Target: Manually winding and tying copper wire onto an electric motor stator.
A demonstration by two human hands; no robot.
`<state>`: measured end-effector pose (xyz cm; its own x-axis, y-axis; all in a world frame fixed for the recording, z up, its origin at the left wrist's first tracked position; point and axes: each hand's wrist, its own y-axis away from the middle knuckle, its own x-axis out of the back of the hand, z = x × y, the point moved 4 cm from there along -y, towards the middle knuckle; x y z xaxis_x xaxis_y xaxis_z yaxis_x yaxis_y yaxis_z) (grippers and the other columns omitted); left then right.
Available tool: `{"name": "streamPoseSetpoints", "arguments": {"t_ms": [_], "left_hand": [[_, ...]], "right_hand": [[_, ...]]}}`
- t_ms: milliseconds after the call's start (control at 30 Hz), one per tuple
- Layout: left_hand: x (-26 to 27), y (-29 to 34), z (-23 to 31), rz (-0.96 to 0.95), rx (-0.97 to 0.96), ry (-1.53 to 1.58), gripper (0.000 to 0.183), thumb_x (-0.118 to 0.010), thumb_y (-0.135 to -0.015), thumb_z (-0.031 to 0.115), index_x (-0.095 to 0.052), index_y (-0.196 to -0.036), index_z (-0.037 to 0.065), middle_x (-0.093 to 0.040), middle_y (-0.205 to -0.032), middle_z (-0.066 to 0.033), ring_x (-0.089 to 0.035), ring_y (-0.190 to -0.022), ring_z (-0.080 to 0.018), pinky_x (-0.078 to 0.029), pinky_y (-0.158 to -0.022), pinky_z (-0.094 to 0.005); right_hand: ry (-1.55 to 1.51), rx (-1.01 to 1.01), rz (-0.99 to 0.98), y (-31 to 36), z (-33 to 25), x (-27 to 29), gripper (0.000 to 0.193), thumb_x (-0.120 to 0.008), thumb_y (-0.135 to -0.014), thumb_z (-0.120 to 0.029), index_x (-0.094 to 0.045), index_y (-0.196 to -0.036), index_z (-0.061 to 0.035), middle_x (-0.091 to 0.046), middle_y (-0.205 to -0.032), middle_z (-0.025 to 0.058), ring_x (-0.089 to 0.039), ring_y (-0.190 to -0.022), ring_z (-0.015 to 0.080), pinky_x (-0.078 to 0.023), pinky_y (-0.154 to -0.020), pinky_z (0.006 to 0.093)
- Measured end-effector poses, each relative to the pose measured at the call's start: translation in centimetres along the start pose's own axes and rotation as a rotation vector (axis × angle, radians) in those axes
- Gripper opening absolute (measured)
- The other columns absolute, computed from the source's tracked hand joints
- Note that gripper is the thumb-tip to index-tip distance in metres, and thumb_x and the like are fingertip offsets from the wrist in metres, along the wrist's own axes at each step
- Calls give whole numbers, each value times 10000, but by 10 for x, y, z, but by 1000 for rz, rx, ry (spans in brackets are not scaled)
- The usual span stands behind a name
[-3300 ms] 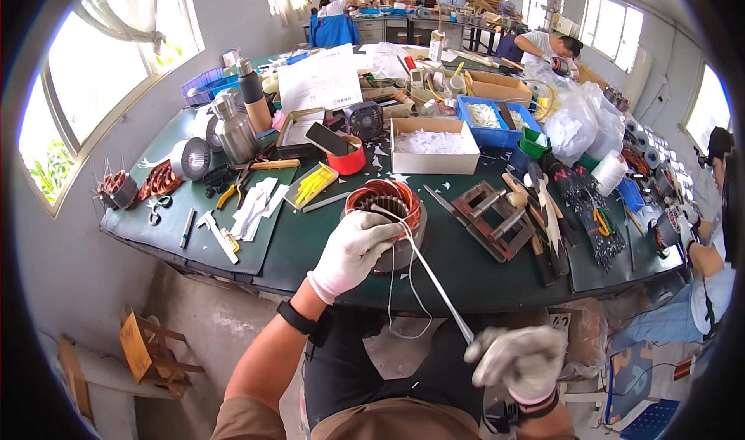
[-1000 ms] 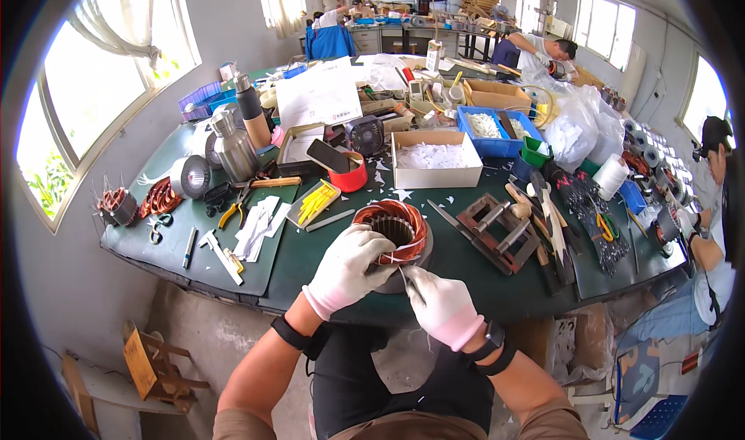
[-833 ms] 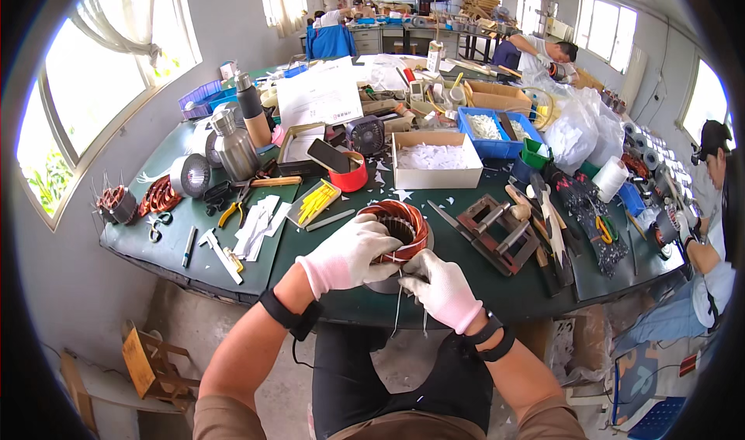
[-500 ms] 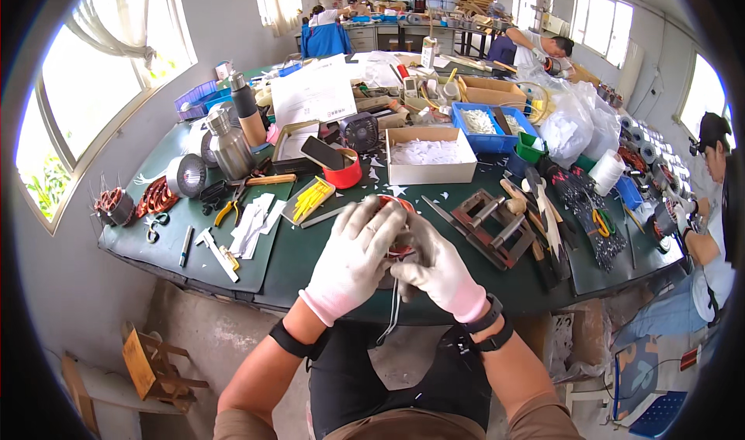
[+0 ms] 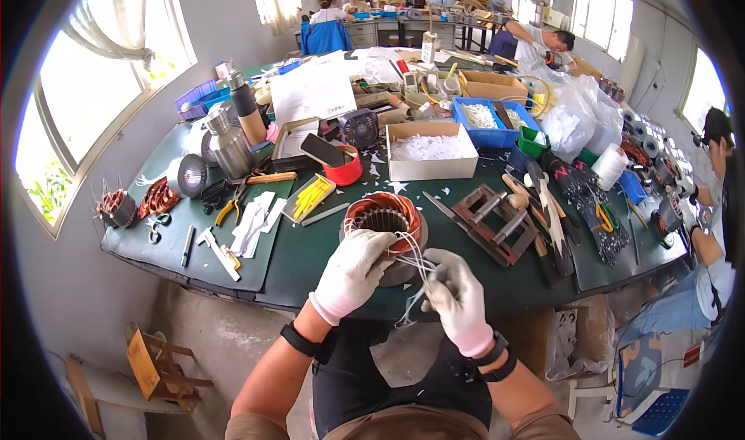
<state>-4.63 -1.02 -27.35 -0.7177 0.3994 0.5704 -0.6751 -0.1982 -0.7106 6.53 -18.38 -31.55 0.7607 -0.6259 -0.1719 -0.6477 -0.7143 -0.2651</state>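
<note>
A motor stator [image 5: 420, 221] with a ring of copper windings stands on the green bench top, its bore facing up toward me. My left hand [image 5: 353, 275], in a white glove, is closed against the stator's near left side, fingertips at the rim. White lead wires [image 5: 419, 265] come off the windings and hang toward the bench's front edge. Those leads run into the closed fingers of my right hand [image 5: 459, 299], also gloved, just right of the stator. The exact grip of the left fingertips is partly hidden.
A white box of paper pieces [image 5: 431, 168], a red round container [image 5: 346, 168] and a tray of yellow strips [image 5: 313, 198] lie beyond. A metal fixture [image 5: 497, 224] and mallets sit right; pliers [image 5: 230, 205] and paper strips left. Co-workers sit at right and far back.
Both hands came off the top of the stator, uncovering its windings. My left hand moved toward me onto its near side; my right hand drew down and right with the leads.
</note>
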Motion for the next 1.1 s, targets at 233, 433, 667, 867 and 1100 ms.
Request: {"name": "streamPoseSetpoints", "arguments": {"t_ms": [233, 433, 667, 867, 1100], "left_hand": [[1, 2, 1, 47, -201, -17, 305, -813, -828, -25, -749, -1122, 24, -736, -1153, -122, -706, -1036, -353, -568, -934, -454], [-1, 4, 3, 35, -213, -56, 310, -780, -794, -56, -760, -1098, 1, -741, -1167, -146, -703, -1043, -356, -566, -948, -453], [-4, 5, 4, 35, -299, -134, 490, -742, -663, -70, -744, -1145, 14, -720, -1203, -146, -688, -1078, -358, -556, -979, -472], [-1, 5, 4, 37, -252, -99, 364, -757, -745, -75, -761, -1099, 8, -738, -1170, -148, -699, -1044, -368, -570, -952, -466], [1, 5, -2, 46, -226, -1, 323, -771, -775, -67, -770, -1088, 15, -746, -1179, -143, -703, -1040, -365, -572, -948, -459]], "right_hand": [[702, 268, -253, -11, -30, -1, 811, -902, -856, -174, -499, -1548, -48, -730, -1245, 225, -748, -1066, 401, -620, -860, 426], [862, 457, -105, -2, 8, 6, 798, -899, -872, -206, -485, -1534, -40, -727, -1182, 202, -751, -1016, 379, -618, -854, 419], [235, 186, -131, -22, -49, -2, 120, -756, -981, 8, -800, -1093, 13, -667, -840, 48, -629, -754, 93, -501, -645, 273], [-245, 449, -253, 25, -128, 26, 186, -661, -1041, -108, -778, -1151, -14, -782, -950, 186, -752, -822, 326, -609, -751, 441], [1416, -805, -133, 300, 141, 267, 295, -625, -1016, -247, -711, -1191, -25, -785, -1072, 222, -746, -1055, 432, -585, -921, 549]]}}
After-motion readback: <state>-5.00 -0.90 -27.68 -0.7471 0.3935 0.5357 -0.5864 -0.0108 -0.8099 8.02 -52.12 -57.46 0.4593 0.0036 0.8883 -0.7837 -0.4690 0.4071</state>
